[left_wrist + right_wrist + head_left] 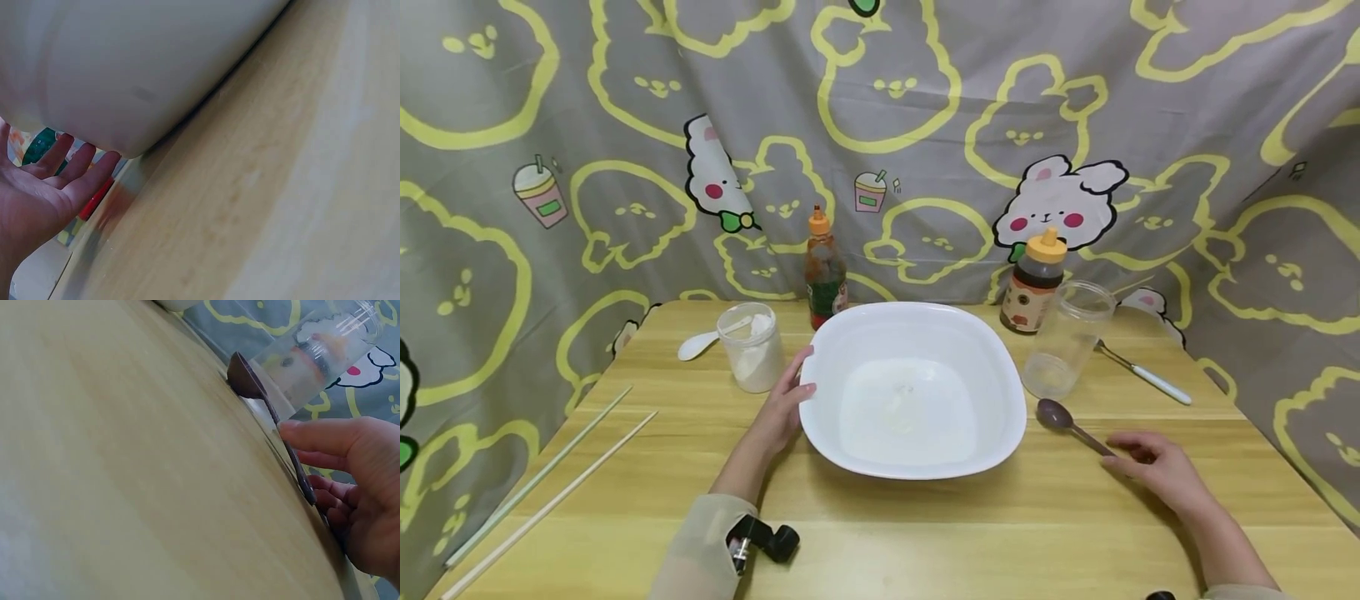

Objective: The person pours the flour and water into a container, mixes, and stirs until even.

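Note:
A white basin (pixel 842 454) stands in the middle of the table, with a pale, translucent puddle (pixel 902 410) and a few bubbles on its floor. My left hand (pixel 782 408) holds the basin's left side, thumb over the rim. The left wrist view shows its other fingers against the outer wall. To the right of the basin lies a brown spoon (pixel 1055 414), bowl towards the basin. My right hand (pixel 1165 471) pinches its handle near the end. In the right wrist view the thumb touches the handle (pixel 294 457), with the other fingers behind it.
Left of the basin are a jar of white powder (pixel 756 358), a white spoon (pixel 698 344) and two long sticks (pixel 553 500). Behind stand a red sauce bottle (pixel 826 279) and a dark sauce bottle (pixel 1028 296). A clear jar (pixel 1060 354) and a pale-handled utensil (pixel 1161 385) are at right.

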### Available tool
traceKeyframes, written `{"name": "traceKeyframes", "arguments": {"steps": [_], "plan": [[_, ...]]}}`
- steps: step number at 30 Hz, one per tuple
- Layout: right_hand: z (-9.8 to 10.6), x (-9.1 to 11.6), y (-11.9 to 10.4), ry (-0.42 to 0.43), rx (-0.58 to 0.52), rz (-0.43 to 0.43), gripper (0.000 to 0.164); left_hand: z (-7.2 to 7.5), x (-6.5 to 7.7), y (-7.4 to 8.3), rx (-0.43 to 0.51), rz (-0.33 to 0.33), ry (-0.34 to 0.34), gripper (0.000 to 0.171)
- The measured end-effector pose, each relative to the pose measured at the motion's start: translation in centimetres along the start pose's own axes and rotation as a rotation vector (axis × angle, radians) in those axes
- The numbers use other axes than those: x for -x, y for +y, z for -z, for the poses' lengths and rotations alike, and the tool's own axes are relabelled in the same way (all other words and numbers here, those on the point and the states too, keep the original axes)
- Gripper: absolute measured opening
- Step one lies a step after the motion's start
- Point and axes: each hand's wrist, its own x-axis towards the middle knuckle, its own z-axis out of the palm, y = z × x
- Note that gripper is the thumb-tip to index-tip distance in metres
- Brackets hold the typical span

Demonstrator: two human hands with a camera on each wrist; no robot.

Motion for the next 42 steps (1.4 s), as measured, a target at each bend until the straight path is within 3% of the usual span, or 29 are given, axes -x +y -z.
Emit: {"name": "traceKeyframes", "arguments": {"steps": [9,16,33,42], "plan": [[-0.65,-0.22,0.33,0.064,0.097,0.054,0.024,0.33,0.13,-0.25,0.008,0.003,0.004,0.061],[-0.83,-0.28,0.24,0.094,0.098,0.085,0.017,0.45,0.21,-0.22,0.009,0.006,-0.002,0.061],[-0.68,-0.07,-0.08,0.099,0.028,-0.005,0.027,0.26,0.06,-0.05,-0.022,-0.009,-0.019,0.063],[-0.63,-0.19,-0.06,0.107,-0.039,0.015,0.026,0.21,0.06,-0.06,-0.015,-0.018,-0.021,0.063]]}}
